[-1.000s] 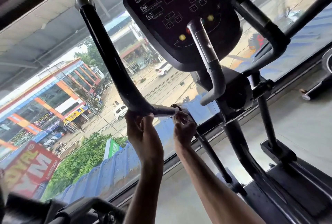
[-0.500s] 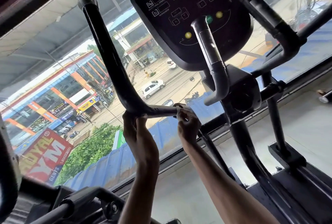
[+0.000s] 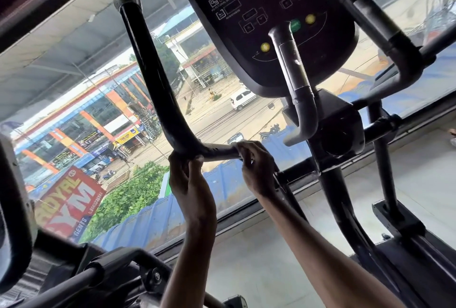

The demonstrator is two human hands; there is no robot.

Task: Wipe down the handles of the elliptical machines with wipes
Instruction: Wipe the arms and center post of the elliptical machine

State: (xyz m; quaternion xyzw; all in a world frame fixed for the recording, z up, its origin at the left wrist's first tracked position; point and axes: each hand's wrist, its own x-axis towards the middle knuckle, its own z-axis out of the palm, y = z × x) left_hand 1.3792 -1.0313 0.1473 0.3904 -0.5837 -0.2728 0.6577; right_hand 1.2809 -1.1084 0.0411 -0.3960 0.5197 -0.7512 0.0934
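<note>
The elliptical's long black left handle (image 3: 150, 70) rises to a capped end at the upper left and bends into a short horizontal bar low down. My left hand (image 3: 191, 182) grips that bend from below. My right hand (image 3: 257, 167) is wrapped around the right end of the horizontal bar. A thin pale edge of a wipe (image 3: 238, 145) shows under its fingertips; the rest of the wipe is hidden. The grey inner handle (image 3: 296, 78) and the right handle (image 3: 385, 28) stand untouched to the right.
The black console (image 3: 259, 36) hangs above my hands. A large window (image 3: 86, 115) fills the area behind the handle, with a street below. Part of another machine (image 3: 116, 270) sits at the bottom left. The elliptical's frame and base (image 3: 394, 221) stand on grey floor at the right.
My view has drifted, so the handle sits higher and further right in frame. Both hands keep their grip on the same stretch of the bar, with the right fingers curled slightly further over it.
</note>
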